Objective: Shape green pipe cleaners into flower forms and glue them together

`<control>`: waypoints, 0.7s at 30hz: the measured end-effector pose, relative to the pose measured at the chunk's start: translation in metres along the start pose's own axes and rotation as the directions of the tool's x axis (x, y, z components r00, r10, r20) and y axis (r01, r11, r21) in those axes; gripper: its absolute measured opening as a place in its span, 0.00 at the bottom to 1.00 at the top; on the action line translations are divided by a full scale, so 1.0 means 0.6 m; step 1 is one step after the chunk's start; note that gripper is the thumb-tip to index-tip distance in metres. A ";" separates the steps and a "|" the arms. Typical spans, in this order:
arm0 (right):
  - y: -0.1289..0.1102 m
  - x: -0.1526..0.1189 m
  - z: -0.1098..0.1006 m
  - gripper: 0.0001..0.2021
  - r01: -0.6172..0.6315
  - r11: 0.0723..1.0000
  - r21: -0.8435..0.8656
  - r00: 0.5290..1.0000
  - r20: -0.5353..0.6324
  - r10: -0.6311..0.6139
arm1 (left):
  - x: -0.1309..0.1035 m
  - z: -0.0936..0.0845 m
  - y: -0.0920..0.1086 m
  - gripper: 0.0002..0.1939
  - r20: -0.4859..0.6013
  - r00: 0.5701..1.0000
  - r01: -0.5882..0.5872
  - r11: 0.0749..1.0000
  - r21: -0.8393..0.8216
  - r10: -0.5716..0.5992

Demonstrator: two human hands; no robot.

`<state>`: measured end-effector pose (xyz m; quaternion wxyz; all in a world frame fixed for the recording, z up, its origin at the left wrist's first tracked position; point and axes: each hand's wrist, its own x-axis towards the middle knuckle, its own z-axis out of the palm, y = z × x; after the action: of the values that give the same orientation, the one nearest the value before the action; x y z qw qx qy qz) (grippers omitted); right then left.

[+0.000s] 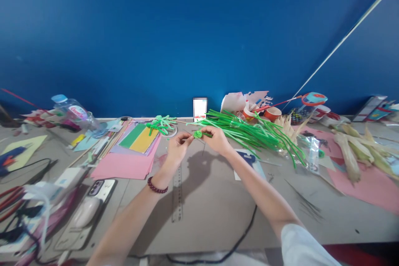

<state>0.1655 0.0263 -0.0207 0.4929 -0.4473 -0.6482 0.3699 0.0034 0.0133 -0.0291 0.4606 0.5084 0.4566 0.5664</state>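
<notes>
We face a broad blue wall (187, 41), and below it runs the grey-brown surface (218, 199) with everything laid out on it. The biggest heap on it is a bundle of green fuzzy stems (249, 133), spread behind and to the right of our hands. Farther right, we see a large pink sheet (364, 187) with pale dried husks (349, 158) lying across part of it. Left of centre lies a pile of pink paper (124, 166), partly under green and yellow sheets (139, 138). Beyond that, at the far left, a clear bottle (77, 113) with a blue cap leans over among other clutter.

Our two hands meet near the middle, raised over the surface. We have the left hand (180, 146) closed in a pinch at one edge of a green coil, and the right hand (217, 139) pinching its opposite edge. A small device with a lit screen (200, 108) stands upright by the wall, directly behind them. A see-through ruler (177, 199) lies below the left hand, between our forearms. A dark red beaded bracelet (157, 186) circles our left wrist. Smallest of all is the green coil (197, 134) itself, a tight little round held between our fingertips.
</notes>
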 end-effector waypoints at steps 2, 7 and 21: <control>-0.002 -0.004 0.011 0.11 -0.047 0.998 0.039 0.999 -0.014 0.048 | -0.001 0.003 -0.002 0.04 -0.037 0.995 -0.093 0.993 0.067 0.096; -0.015 -0.019 0.034 0.10 -0.266 0.946 0.185 0.956 -0.072 0.283 | -0.004 0.010 -0.022 0.03 -0.135 0.979 -0.152 0.988 0.014 0.152; -0.002 -0.077 0.083 0.18 0.274 0.742 -0.612 0.939 0.005 -0.343 | -0.001 -0.002 0.016 0.10 0.081 0.950 0.295 0.789 -0.539 -0.300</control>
<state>0.1224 -0.0195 -0.0458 0.4127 -0.4867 -0.7693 0.0322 0.0019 0.0112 -0.0196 0.6672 0.2754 0.3529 0.5954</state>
